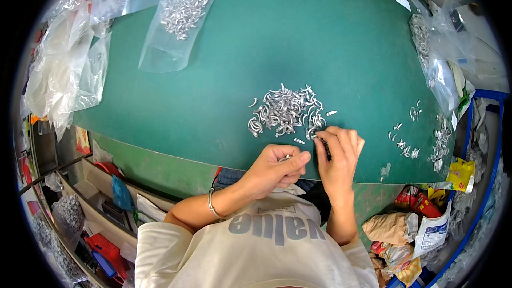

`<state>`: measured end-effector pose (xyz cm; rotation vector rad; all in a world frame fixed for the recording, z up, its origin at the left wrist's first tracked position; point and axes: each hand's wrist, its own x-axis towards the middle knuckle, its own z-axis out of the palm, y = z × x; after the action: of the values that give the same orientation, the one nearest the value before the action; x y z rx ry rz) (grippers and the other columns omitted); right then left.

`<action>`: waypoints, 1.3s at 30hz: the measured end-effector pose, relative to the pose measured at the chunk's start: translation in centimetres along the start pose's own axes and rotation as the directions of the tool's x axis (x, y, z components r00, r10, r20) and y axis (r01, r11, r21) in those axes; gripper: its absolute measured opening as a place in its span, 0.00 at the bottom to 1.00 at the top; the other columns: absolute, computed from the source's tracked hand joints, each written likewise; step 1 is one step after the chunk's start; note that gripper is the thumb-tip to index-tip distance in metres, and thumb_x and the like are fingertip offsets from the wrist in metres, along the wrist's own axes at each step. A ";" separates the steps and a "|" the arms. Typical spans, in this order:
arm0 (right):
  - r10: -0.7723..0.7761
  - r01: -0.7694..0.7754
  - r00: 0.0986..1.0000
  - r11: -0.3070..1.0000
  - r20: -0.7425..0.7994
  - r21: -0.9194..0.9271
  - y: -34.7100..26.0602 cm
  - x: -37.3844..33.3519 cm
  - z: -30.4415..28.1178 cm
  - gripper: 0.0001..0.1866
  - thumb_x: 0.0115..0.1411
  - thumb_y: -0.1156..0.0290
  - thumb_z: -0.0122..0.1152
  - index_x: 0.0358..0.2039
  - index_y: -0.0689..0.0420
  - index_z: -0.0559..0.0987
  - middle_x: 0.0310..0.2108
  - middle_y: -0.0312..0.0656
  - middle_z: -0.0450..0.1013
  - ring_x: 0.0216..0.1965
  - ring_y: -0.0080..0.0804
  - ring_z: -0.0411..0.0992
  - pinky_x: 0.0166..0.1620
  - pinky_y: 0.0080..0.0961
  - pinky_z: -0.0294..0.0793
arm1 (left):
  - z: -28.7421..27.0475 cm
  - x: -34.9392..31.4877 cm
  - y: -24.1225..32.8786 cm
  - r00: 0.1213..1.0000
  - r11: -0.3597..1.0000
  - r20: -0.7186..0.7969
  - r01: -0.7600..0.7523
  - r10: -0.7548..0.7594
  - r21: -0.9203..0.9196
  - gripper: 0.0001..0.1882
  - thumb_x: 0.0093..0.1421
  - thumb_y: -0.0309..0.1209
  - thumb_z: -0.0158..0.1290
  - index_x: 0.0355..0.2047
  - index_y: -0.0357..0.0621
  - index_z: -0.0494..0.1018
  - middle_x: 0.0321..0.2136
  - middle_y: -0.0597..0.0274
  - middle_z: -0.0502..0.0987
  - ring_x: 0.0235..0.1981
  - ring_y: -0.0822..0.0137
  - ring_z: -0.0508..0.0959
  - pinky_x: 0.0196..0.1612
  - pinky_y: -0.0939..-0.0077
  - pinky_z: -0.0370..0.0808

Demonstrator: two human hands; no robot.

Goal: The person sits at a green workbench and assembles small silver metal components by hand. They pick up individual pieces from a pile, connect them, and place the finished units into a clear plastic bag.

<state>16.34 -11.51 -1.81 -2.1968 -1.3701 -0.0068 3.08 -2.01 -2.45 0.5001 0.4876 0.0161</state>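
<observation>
A heap of small curved silver metal pieces (285, 108) lies on the green tabletop in front of me. My left hand (280, 166) is closed just short of the heap, thumb over the curled fingers, with a bit of silver metal showing between them. How many pieces it holds is hidden. At the heap's near right edge, my right hand (340, 152) points its fingertips down, pinched at a small metal piece; something dark shows between its thumb and fingers. A single loose piece (299, 141) lies between the two hands.
A clear bag of similar pieces (184, 16) lies at the far left, beside crumpled plastic bags (64, 69). Loose pieces (441, 144) are scattered along the table's right side. A blue-framed rack (488, 176) stands right; drawers (96, 186) and a red basket (106, 253) are lower left.
</observation>
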 end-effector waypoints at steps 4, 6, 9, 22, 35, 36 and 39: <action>0.044 -0.044 0.999 0.999 0.008 0.013 0.5 0.0 -0.2 0.10 0.45 0.76 0.64 0.31 0.58 0.76 0.32 0.37 0.70 0.36 0.34 0.65 0.41 0.32 0.58 | -0.1 -0.2 0.1 1.000 1.000 -0.011 -0.007 0.007 0.016 0.12 0.61 0.33 0.50 0.25 0.37 0.72 0.14 0.70 0.62 0.13 0.81 0.55 0.15 0.85 0.48; 0.046 -0.045 0.999 0.999 0.028 -0.008 0.0 0.3 -0.5 0.10 0.45 0.76 0.64 0.30 0.58 0.76 0.32 0.37 0.69 0.36 0.35 0.65 0.41 0.32 0.58 | 0.2 -0.3 0.3 0.999 0.999 -0.043 -0.009 0.011 0.051 0.10 0.60 0.31 0.51 0.26 0.36 0.72 0.13 0.70 0.62 0.13 0.81 0.55 0.15 0.85 0.48; 0.040 -0.039 0.999 0.999 0.031 -0.036 0.0 0.1 -0.4 0.11 0.44 0.76 0.64 0.30 0.58 0.76 0.33 0.37 0.70 0.36 0.35 0.65 0.41 0.31 0.58 | 0.6 -0.2 0.0 0.995 0.986 -0.085 -0.032 0.046 0.164 0.08 0.59 0.29 0.51 0.27 0.35 0.73 0.13 0.70 0.64 0.13 0.82 0.57 0.15 0.85 0.49; 0.373 -0.309 0.926 0.683 0.048 0.662 -0.2 -1.0 -1.3 0.04 0.48 0.83 0.61 0.27 0.63 0.77 0.27 0.39 0.73 0.30 0.27 0.67 0.35 0.20 0.64 | 1.0 0.2 -0.5 0.894 0.824 -0.121 -0.335 0.431 0.456 0.06 0.53 0.24 0.57 0.32 0.38 0.74 0.18 0.74 0.66 0.18 0.85 0.60 0.19 0.88 0.56; 0.289 -0.321 0.940 0.561 0.183 0.763 -1.3 -1.7 -1.9 0.04 0.49 0.85 0.59 0.25 0.64 0.73 0.25 0.39 0.70 0.29 0.26 0.65 0.34 0.20 0.64 | 1.7 -0.5 0.2 0.884 0.768 -0.119 -0.317 0.451 0.556 0.10 0.52 0.22 0.57 0.36 0.41 0.77 0.15 0.76 0.62 0.18 0.84 0.59 0.20 0.88 0.57; 0.275 -0.313 0.944 0.567 0.183 0.762 -1.3 -1.7 -1.9 0.04 0.49 0.85 0.59 0.24 0.64 0.73 0.24 0.39 0.70 0.29 0.27 0.65 0.34 0.21 0.64 | 1.5 -0.4 0.0 0.884 0.764 -0.109 -0.324 0.455 0.558 0.10 0.52 0.22 0.57 0.37 0.41 0.77 0.15 0.76 0.62 0.18 0.85 0.59 0.20 0.88 0.57; 0.270 -0.301 0.947 0.560 0.173 0.772 -1.5 -1.6 -1.9 0.04 0.49 0.84 0.60 0.24 0.64 0.73 0.24 0.40 0.70 0.28 0.28 0.65 0.34 0.22 0.64 | 1.5 -0.4 0.0 0.877 0.769 -0.133 -0.321 0.462 0.552 0.10 0.52 0.22 0.57 0.37 0.40 0.77 0.15 0.76 0.62 0.18 0.85 0.59 0.20 0.89 0.56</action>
<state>14.84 -13.20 -0.03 -1.5892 -0.7523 0.6518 3.38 -2.73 -1.11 1.1425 0.6423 0.3748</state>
